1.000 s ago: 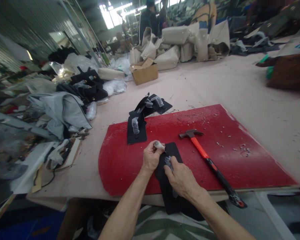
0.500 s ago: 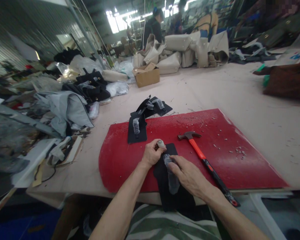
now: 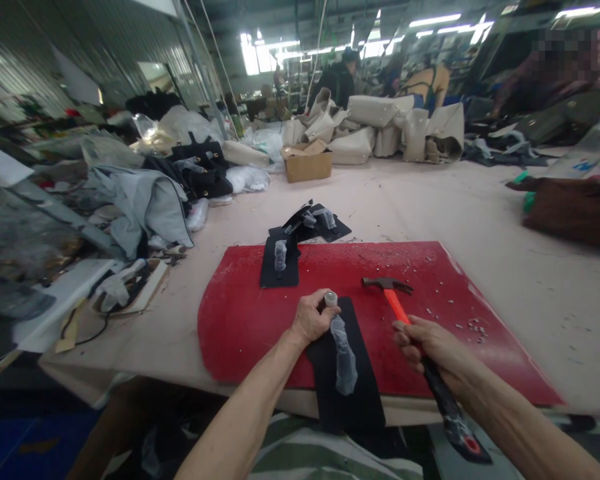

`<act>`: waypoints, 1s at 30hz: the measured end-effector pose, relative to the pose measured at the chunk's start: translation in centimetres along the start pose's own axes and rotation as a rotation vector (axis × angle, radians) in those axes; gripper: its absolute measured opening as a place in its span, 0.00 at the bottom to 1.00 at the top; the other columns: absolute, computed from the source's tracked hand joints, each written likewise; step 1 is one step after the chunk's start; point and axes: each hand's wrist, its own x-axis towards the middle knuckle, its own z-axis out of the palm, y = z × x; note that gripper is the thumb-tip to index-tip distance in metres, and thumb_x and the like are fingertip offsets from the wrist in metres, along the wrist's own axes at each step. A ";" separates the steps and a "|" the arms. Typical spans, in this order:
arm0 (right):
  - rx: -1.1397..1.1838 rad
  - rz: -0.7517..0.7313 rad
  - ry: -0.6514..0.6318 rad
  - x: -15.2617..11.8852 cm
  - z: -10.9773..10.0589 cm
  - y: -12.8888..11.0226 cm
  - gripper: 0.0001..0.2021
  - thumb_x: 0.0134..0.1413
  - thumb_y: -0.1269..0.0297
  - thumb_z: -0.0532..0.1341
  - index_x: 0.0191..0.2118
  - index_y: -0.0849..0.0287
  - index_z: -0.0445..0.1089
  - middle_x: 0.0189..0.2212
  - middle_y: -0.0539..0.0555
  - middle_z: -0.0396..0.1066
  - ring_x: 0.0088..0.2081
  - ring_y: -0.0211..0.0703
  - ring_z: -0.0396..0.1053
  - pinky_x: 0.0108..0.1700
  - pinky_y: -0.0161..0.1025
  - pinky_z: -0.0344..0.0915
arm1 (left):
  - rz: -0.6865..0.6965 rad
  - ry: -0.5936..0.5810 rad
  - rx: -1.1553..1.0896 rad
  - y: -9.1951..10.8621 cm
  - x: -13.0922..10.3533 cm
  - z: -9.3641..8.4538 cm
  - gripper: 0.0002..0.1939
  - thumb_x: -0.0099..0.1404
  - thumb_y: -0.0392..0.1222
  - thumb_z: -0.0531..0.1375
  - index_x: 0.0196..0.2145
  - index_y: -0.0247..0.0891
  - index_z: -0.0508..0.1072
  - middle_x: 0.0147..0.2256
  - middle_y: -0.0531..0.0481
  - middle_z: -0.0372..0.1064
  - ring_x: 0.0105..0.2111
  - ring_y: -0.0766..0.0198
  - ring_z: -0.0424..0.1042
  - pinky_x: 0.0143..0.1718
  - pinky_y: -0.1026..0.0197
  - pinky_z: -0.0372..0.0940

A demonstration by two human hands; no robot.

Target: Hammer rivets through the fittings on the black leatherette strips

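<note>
My left hand (image 3: 314, 319) is closed round a pale cylindrical punch (image 3: 331, 298), held upright over the far end of a black leather panel (image 3: 365, 373). Clear plastic film wraps a strip (image 3: 346, 363) along the middle of this panel. The panel lies partly on a red board (image 3: 250, 320) and hangs past its near edge. To the right, my right hand (image 3: 430, 350) wraps round the handle of a claw hammer (image 3: 397, 308), near where orange turns to black. Its head points away from me, at board level or just above; I cannot tell which.
Another black panel (image 3: 279, 270) with wrapped film overlaps the board's far left edge, with more panels (image 3: 313, 223) behind. Small metal bits (image 3: 476, 327) are scattered on the board's right. A cardboard box (image 3: 308, 165), pale bags (image 3: 375, 127) and a brown bag (image 3: 575, 212) stand farther back. People work beyond.
My right hand has left the plastic-wrapped strip, moved right and taken hold of the hammer's handle. My left hand keeps the punch at the panel's far end. The camera view has tilted up slightly.
</note>
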 end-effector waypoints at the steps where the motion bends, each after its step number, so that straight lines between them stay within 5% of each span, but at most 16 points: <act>1: -0.015 -0.076 0.061 -0.6 0.4 -0.7 0.10 0.57 0.54 0.51 0.32 0.54 0.52 0.22 0.44 0.55 0.17 0.33 0.51 0.19 0.33 0.50 | 0.010 -0.001 0.003 0.0 0.0 0.0 0.05 0.58 0.37 0.62 0.35 0.37 0.74 0.30 0.51 0.73 0.29 0.64 0.72 0.32 0.64 0.65; 5: -0.471 -0.500 0.335 -1.8 1.5 -1.6 0.15 0.62 0.48 0.47 0.30 0.54 0.52 0.19 0.46 0.56 0.19 0.36 0.54 0.23 0.35 0.48 | 0.040 -0.005 0.023 -0.2 -0.1 0.1 0.04 0.58 0.37 0.62 0.34 0.37 0.74 0.29 0.51 0.72 0.29 0.64 0.71 0.32 0.64 0.64; 10: -1.051 -0.608 0.253 -2.3 0.7 -3.2 0.10 0.61 0.57 0.48 0.30 0.55 0.54 0.17 0.48 0.56 0.18 0.36 0.47 0.26 0.39 0.37 | 0.014 -0.006 0.016 -0.4 -0.2 0.2 0.03 0.58 0.37 0.62 0.32 0.37 0.73 0.26 0.52 0.71 0.26 0.65 0.69 0.29 0.65 0.62; 16: -0.751 -0.853 0.693 -4.3 0.9 -6.0 0.16 0.66 0.50 0.42 0.33 0.54 0.53 0.19 0.48 0.58 0.18 0.36 0.54 0.25 0.36 0.47 | 0.035 -0.006 0.015 -0.4 -0.2 0.2 0.04 0.58 0.37 0.62 0.33 0.38 0.74 0.28 0.52 0.71 0.27 0.65 0.69 0.31 0.65 0.62; 18: -0.826 -0.829 0.601 -3.8 1.5 -4.4 0.15 0.65 0.53 0.42 0.31 0.54 0.52 0.17 0.49 0.58 0.17 0.36 0.53 0.24 0.37 0.44 | 0.027 -0.002 0.036 -0.4 -0.2 0.2 0.04 0.58 0.37 0.62 0.33 0.38 0.74 0.27 0.53 0.70 0.26 0.65 0.68 0.30 0.65 0.61; 22: -1.172 -0.570 0.209 -2.0 1.3 -0.5 0.11 0.64 0.59 0.45 0.33 0.56 0.57 0.19 0.51 0.62 0.18 0.39 0.55 0.26 0.39 0.37 | 0.025 -0.006 0.055 -0.6 -0.2 0.1 0.06 0.57 0.37 0.63 0.35 0.38 0.75 0.26 0.54 0.69 0.25 0.66 0.66 0.28 0.65 0.59; 28: -1.011 -0.355 0.114 0.9 -1.2 2.0 0.15 0.68 0.60 0.42 0.34 0.58 0.60 0.23 0.52 0.66 0.24 0.39 0.61 0.29 0.37 0.50 | 0.028 -0.011 0.018 -0.2 -0.3 0.0 0.04 0.57 0.35 0.63 0.33 0.37 0.74 0.27 0.53 0.70 0.27 0.65 0.68 0.32 0.65 0.62; 30: -1.091 -0.329 0.179 1.7 -1.3 2.7 0.15 0.68 0.61 0.44 0.37 0.61 0.63 0.29 0.56 0.69 0.28 0.42 0.66 0.32 0.38 0.55 | 0.027 -0.014 0.009 0.0 -0.3 0.0 0.04 0.57 0.35 0.63 0.33 0.37 0.74 0.28 0.52 0.71 0.28 0.65 0.69 0.32 0.65 0.63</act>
